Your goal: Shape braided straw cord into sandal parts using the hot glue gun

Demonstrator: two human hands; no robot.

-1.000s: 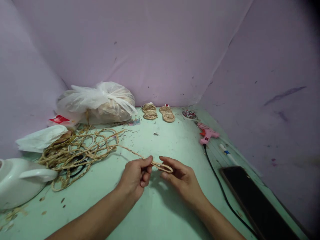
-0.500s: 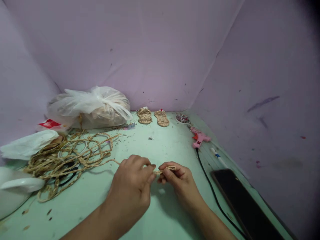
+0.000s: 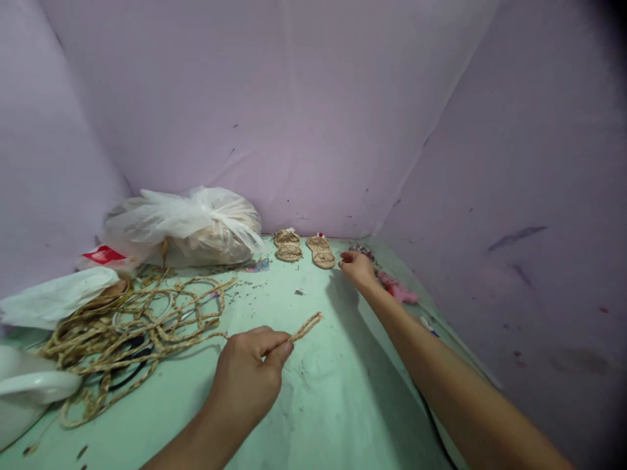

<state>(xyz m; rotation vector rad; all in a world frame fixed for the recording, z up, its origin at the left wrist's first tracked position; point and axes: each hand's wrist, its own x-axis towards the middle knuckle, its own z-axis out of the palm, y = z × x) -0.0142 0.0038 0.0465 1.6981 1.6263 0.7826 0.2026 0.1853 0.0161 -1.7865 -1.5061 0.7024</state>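
Pale lilac sheeting walls [image 3: 304, 117] enclose a mint-green table [image 3: 337, 405] on 3 sides, its surface strewn with straw scraps beside a bulging plastic bag [image 3: 183, 225] and a tangled heap of braided straw rope [image 3: 130, 326]. The left hand [image 3: 249, 378] pinches the folded rope end [image 3: 306, 326] just above mid-table. The right hand [image 3: 357, 266] lies loosely curled and empty beside 2 small woven sandals [image 3: 304, 247] and a pink glue gun [image 3: 399, 290].

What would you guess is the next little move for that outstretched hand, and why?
Probably the right hand closes on the pink glue gun and brings it back. It reaches to the far corner, next to the gun, while the left hand pinches the folded end of the braided straw cord above the green table, as if holding it ready for gluing.
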